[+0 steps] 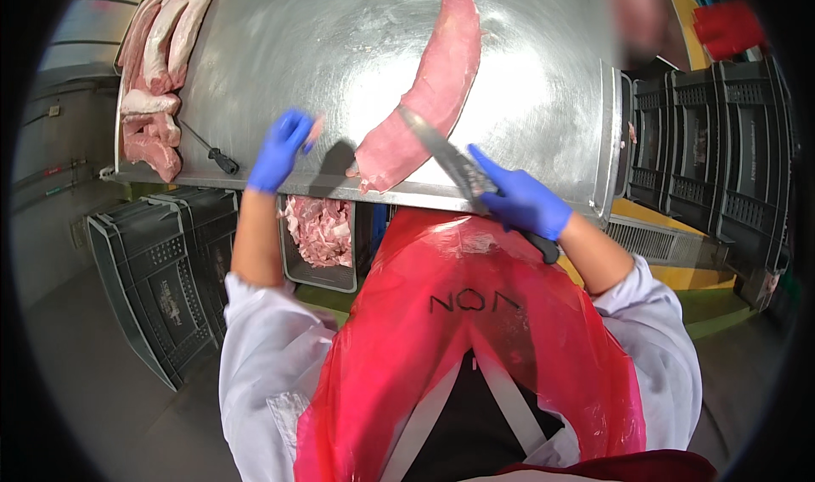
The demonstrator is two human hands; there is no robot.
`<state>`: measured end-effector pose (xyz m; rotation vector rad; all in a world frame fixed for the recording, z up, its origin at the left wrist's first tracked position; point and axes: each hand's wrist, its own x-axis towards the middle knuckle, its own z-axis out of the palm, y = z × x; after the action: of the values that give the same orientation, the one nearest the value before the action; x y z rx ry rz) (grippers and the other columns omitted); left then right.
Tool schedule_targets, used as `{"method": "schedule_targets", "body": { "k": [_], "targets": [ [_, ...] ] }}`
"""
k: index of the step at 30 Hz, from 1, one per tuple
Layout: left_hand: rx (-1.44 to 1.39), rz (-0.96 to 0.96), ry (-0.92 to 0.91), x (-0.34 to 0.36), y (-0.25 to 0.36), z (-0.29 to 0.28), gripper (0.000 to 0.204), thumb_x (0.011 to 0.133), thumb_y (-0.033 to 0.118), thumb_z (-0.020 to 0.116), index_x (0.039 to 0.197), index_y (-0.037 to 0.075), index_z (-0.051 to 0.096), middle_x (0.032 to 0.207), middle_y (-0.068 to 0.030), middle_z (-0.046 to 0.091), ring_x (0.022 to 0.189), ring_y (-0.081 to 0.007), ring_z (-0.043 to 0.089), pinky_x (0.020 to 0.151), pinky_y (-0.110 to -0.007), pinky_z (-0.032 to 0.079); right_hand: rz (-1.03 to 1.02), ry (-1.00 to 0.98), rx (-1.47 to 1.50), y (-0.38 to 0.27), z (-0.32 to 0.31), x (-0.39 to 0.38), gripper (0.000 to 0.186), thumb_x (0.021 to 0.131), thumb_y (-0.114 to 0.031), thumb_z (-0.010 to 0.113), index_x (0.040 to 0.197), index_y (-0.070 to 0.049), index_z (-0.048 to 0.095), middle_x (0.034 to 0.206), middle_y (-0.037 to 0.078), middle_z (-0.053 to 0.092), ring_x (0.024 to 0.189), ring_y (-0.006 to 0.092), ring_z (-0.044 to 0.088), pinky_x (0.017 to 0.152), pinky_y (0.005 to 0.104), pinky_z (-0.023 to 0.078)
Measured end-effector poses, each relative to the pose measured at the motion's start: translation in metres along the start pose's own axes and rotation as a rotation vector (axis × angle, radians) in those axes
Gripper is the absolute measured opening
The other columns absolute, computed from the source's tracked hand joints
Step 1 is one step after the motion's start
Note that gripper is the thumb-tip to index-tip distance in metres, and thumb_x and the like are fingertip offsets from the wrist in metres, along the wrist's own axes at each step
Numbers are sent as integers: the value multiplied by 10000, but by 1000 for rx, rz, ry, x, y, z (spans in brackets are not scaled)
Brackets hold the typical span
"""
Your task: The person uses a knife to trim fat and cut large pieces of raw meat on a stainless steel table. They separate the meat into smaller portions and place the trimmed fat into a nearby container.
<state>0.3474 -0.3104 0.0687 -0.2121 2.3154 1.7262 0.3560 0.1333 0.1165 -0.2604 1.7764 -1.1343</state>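
A long, trimmed piece of pork loin (443, 75) lies on the metal table (280, 41), its lower end near the front edge. My right hand (531, 202), in a blue glove, grips the black handle of a knife (448, 157). The blade slants up and left, and its tip overlaps the loin; whether it touches the meat I cannot tell. To the left of the loin, my blue-gloved left hand (280, 151) pinches a small scrap of meat (317, 129) above the table.
Below the table's front edge stands a grey crate (327, 280) holding meat trimmings (321, 232). Several meat strips (163, 41) line the left side, near a black-handled sharpening steel (222, 160). Dark crates stand at lower left (157, 287) and right (692, 142). A red object (726, 30) sits at upper right.
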Motion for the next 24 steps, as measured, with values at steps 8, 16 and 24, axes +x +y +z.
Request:
{"method": "schedule_targets", "body": {
  "k": [8,16,24],
  "targets": [
    [800,100,177,49,-90,39,666,872,420,769,1339,-27,611,1307,-271,625,1263,-373,598,1042,-470,498,-44,592,441,100,-33,5,767,985,-63,540,1659,-188,196,700,84,621,524,121,581,533,286,515],
    [128,-474,-293,195,9,214,883,713,374,896,1353,-126,549,1260,-222,674,1136,-302,669,972,-412,536,-35,696,605,133,-46,1,771,984,-90,540,1660,-172,179,712,67,600,538,120,569,522,299,502],
    [548,-35,353,238,45,296,672,716,340,826,1193,-73,594,1136,-275,696,1074,-392,692,939,-463,549,-95,690,582,157,-74,44,791,962,-142,570,1656,-184,194,826,117,663,591,148,609,578,319,566]
  ]
}}
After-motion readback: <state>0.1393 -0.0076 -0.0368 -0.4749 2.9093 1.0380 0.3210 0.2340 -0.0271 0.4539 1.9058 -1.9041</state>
